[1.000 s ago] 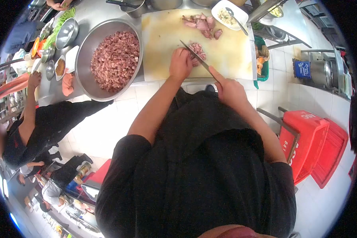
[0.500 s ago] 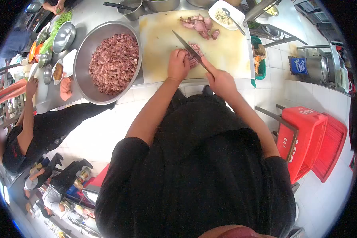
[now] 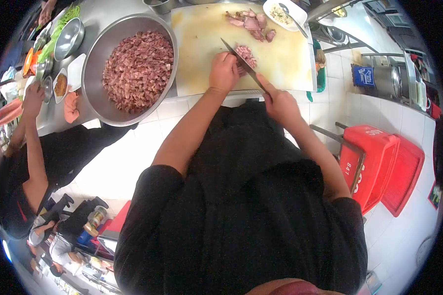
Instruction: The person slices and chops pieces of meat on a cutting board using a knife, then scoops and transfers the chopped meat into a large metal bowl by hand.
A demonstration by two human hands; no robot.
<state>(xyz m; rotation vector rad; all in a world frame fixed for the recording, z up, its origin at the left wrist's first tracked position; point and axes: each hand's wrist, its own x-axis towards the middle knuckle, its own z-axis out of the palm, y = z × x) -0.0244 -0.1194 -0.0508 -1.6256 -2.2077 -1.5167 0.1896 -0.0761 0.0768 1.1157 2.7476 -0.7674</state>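
Fingers of the right hand [image 3: 282,104] clamp the kitchen knife [image 3: 241,60]; those of the left hand [image 3: 224,73] bunch together against sliced meat [image 3: 240,70] on the cutting board [image 3: 197,49]. Diced meat [image 3: 247,55] lies beside the knife; 1 steel bowl [image 3: 92,73] crowds the board's left edge, 1 white dish [image 3: 299,14] its far right corner.

On the left of the metal table [image 3: 97,24] lie long green vegetables [image 3: 59,24], with a steel bowl [image 3: 69,39] beside them. Near it are a white dish [image 3: 76,73], a narrower white dish of brown food [image 3: 58,100] and a crumpled orange cloth [image 3: 71,107]. A person in dark clothes [image 3: 83,152] stands there; other people in grey tops are farther back. To the right, a green basket [image 3: 321,81] sits just beyond the table's edge. Past it, a blue bag [image 3: 363,76] touches a metal pot [image 3: 396,82], and a red bin [image 3: 374,152] with white lettering stands on the white tiles [image 3: 379,118].
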